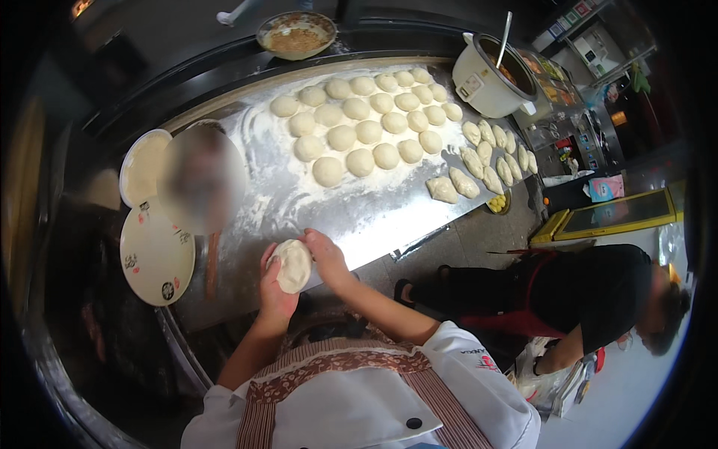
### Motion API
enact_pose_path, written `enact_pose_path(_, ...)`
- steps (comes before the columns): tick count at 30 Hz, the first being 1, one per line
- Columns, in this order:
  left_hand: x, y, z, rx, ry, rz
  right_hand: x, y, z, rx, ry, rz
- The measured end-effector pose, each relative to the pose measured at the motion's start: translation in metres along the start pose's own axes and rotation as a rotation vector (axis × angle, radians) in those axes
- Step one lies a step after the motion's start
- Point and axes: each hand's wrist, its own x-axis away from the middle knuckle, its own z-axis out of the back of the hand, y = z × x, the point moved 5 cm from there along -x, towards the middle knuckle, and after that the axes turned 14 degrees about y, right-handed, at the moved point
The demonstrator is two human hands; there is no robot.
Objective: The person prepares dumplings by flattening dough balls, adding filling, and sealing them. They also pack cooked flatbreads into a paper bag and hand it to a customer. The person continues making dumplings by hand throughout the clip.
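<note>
A round of pale dough point(294, 266) rests in my left hand point(276, 289), whose thumb and fingers curve around its edge. My right hand point(326, 255) is at the dough's right side, its fingers bent close to the upper rim; whether they pinch it I cannot tell. Both hands are over the near edge of a floured metal worktop point(269, 207). Beyond them lie rows of round dough balls point(359, 163), and to the right are smaller, elongated dough pieces point(463, 183). A wooden rolling pin point(212, 264) lies left of my hands, partly hidden by a blurred area.
Two large plates, one pale and patterned point(157, 258), stand at the left. A bowl of brown filling point(296, 38) sits on the far ledge. A white cooker point(482, 84) holding a long-handled utensil is at the far right corner. A co-worker point(583, 292) bends over at the right.
</note>
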Motion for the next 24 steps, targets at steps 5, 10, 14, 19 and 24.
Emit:
enact_pose_path(5, -0.012, -0.006, -0.055, 0.199, -0.118, 0.189, 0.022, -0.049, -0.006, -0.088, 0.001, 0.365)
enact_pose_path(10, -0.008, 0.002, -0.101, -0.035, -0.322, -0.154, 0.030, -0.144, 0.006, 0.230, 0.028, 0.982)
enact_pose_path(14, 0.028, -0.002, -0.170, -0.200, -0.353, -0.212, -0.006, -0.147, 0.022, 0.213, 0.009, 0.677)
enact_pose_path(19, 0.020, 0.011, -0.214, -0.262, -0.385, -0.405, -0.005, -0.159, 0.054, 0.252, 0.084, 0.676)
enact_pose_path(24, 0.022, -0.032, -0.210, -0.303, -0.544, -0.285, -0.017, -0.186, 0.098, 0.128, 0.383, 0.720)
